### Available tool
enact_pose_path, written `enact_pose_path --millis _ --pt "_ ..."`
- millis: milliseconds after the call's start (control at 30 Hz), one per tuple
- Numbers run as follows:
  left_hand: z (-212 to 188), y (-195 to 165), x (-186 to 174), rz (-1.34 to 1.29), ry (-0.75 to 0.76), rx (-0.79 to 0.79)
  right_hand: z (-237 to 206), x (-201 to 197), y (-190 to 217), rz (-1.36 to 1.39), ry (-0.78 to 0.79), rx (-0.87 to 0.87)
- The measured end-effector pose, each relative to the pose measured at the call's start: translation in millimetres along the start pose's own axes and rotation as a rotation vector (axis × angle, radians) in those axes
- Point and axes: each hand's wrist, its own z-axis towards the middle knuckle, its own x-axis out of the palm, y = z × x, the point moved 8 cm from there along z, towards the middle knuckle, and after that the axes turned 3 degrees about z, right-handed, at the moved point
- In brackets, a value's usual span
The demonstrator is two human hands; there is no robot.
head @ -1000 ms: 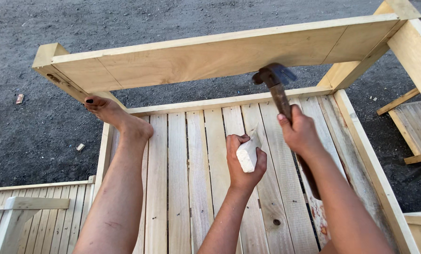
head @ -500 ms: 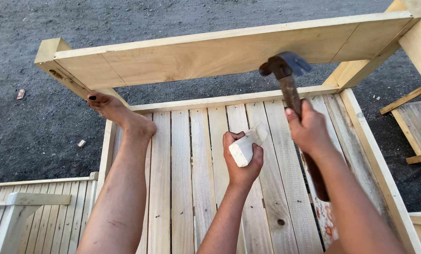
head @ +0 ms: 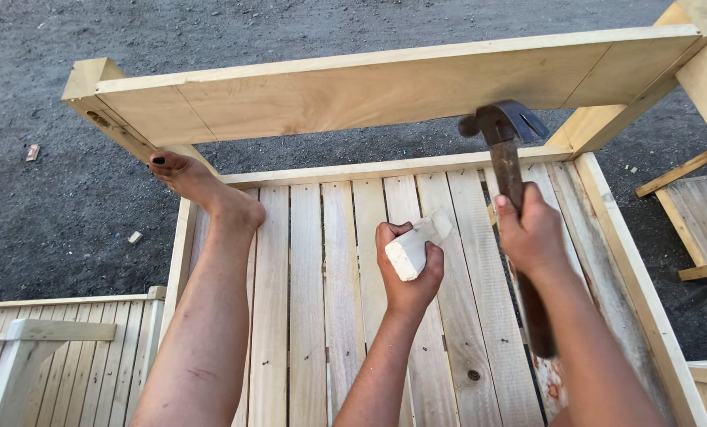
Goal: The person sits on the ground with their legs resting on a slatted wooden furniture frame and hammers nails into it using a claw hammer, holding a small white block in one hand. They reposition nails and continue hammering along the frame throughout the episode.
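Hands and hammer over a slatted frame, with a raised board across its far end

The slatted panel [head: 322, 316] lies flat, running from near to far, and a raised board [head: 385, 87] crosses above its far end. The left hand [head: 407, 265] is over the panel's middle, closed around a small wood block [head: 417, 243]. Just to its right, the right hand [head: 534, 236] grips the handle of a hammer [head: 505, 150], whose head sits just before the board. At far left, a bare foot [head: 203, 186] rests on the panel's left rail. Gravel ground [head: 53, 198] lies left and beyond. Another slatted piece [head: 61, 356] lies near left.
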Motion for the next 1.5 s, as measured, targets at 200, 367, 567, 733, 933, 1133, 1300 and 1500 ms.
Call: enact_pose_path --millis 200,367,567,733,933,1133,1300,1500 --pt "-1 0 0 0.019 0.02 -0.008 5 82 0 -0.253 0.269 0.014" --pt "4 0 -7 -0.069 0.0 -0.039 -2 34 -11 -0.141 0.302 0.261" --pt "2 2 -2 -0.066 0.015 -0.022 3 32 29 -0.036 0.045 -0.041" --pt "-3 -8 -2 -0.047 0.025 0.044 18 74 25 -0.128 0.405 0.324" --pt "-4 8 -10 -0.108 0.002 -0.074 5 42 22 -0.011 0.257 0.24" --pt "-18 -11 0 -0.055 0.054 0.105 15 93 0 -0.134 0.286 0.293" --pt "-43 -43 -25 0.004 0.058 0.197 4 83 0 -0.085 0.238 0.328" --pt "-70 -40 -85 -0.055 0.004 0.065 -154 70 -32 0.211 0.062 0.545"
